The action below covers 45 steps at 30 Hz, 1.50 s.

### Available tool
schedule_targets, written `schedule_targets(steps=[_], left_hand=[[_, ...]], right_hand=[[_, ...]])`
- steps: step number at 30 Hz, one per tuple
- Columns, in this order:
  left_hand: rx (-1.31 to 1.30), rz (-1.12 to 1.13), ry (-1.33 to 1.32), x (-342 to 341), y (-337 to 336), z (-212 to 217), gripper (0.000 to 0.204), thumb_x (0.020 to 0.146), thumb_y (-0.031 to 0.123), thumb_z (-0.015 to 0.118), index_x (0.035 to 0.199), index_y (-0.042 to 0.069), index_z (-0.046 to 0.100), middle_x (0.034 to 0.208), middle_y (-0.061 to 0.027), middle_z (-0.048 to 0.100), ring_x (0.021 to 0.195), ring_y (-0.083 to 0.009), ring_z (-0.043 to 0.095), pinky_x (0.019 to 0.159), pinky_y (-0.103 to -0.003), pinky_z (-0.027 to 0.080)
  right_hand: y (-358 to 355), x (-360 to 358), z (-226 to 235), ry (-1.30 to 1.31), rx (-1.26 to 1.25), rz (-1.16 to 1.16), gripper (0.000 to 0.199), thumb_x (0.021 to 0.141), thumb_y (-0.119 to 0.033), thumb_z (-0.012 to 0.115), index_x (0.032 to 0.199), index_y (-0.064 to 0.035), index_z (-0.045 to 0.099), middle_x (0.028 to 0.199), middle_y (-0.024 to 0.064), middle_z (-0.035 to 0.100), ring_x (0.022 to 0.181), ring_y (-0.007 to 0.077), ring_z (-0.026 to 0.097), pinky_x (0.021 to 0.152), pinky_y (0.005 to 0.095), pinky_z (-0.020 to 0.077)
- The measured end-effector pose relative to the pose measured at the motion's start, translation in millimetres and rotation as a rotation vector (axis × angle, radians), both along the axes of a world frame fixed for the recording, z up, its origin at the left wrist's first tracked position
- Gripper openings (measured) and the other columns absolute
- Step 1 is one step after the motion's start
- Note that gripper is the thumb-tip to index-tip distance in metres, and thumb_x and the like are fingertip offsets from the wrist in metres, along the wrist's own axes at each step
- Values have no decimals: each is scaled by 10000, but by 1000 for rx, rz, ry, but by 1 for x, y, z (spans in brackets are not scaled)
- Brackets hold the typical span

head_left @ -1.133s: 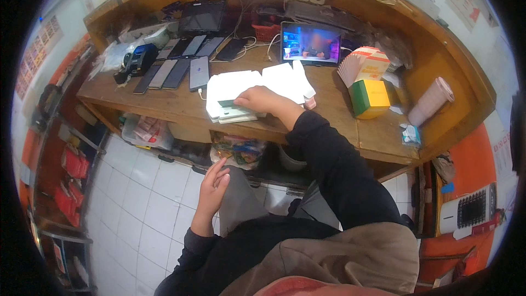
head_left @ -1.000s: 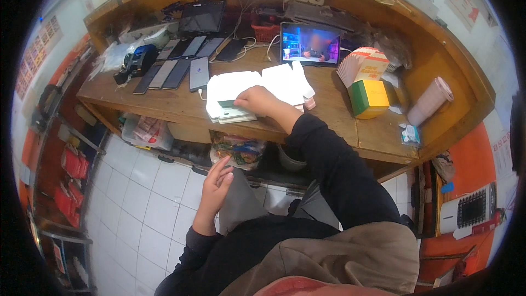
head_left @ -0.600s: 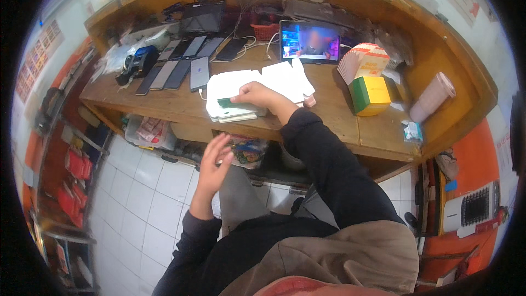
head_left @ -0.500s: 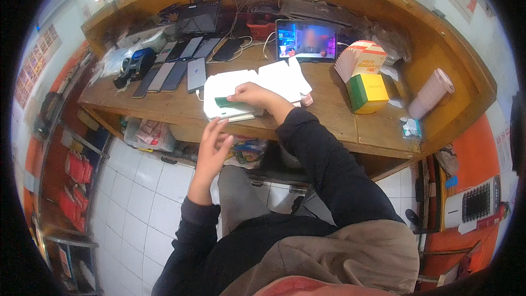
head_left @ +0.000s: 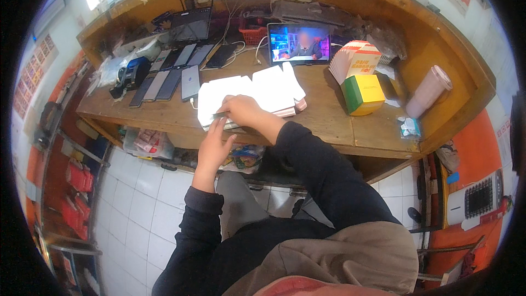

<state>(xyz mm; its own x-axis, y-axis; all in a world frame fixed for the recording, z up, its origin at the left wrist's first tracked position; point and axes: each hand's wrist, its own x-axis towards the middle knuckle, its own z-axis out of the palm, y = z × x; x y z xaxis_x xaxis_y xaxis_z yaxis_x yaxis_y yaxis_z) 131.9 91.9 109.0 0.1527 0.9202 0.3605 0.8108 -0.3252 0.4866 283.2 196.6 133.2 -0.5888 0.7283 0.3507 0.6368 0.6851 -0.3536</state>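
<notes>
A spread of white paper sheets [head_left: 257, 85] lies on the wooden desk [head_left: 323, 123] in front of me. My right hand [head_left: 244, 111] rests on the near edge of the sheets, fingers curled over a small dark green thing [head_left: 220, 114] that is mostly hidden. My left hand [head_left: 212, 148] is raised at the desk's front edge, fingers apart, its fingertips touching the edge of the papers just below my right hand. It holds nothing.
Several phones [head_left: 171, 74] lie in a row at the left of the desk. A lit tablet [head_left: 299, 43] stands at the back. A yellow and green box [head_left: 362, 94], a stack of folded cartons [head_left: 354, 58] and a pink cup [head_left: 428, 92] sit at the right.
My left hand has risen from my lap up to the desk's front edge and now reaches the papers. My right hand has stayed on the sheets.
</notes>
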Motion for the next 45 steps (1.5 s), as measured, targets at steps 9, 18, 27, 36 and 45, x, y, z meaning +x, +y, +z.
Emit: schedule_targets(steps=[9,18,27,36,45], left_hand=[[94,154,-488,2,-18,25,543,874,307,619,1320,44,454,1350,-152,447,1167,-307,534,1010,-391,386],[265,-156,-557,-5,-123,98,384,782,350,732,1016,63,631,966,-82,648,942,-253,614,1104,-494,230],[-155,-71,-340,26,-137,52,188,798,197,718,888,42,663,812,-107,665,774,-258,627,956,-426,385],[-770,-276,-666,23,-135,-13,323,860,72,655,1165,-7,581,962,-37,633,832,-98,567,732,-254,471],[-874,-588,-549,30,-137,-19,338,856,55,606,1191,18,581,1027,-97,648,929,-162,587,815,-295,463]], right_hand=[[-68,11,99,513,427,-248,281,847,-136,565,1124,-169,600,874,74,688,752,312,658,630,420,519],[-234,86,152,268,-22,130,269,902,-210,556,1169,-186,544,778,136,650,674,325,648,570,416,509],[-251,81,44,486,-63,-116,111,777,-72,669,887,-83,658,856,76,614,750,261,635,619,339,503],[-249,88,-44,576,-162,64,55,768,-107,674,815,-102,647,919,14,648,868,236,598,757,356,462],[-262,91,-60,612,-252,-62,30,761,-122,683,784,-114,665,873,13,671,857,241,616,739,371,455]])
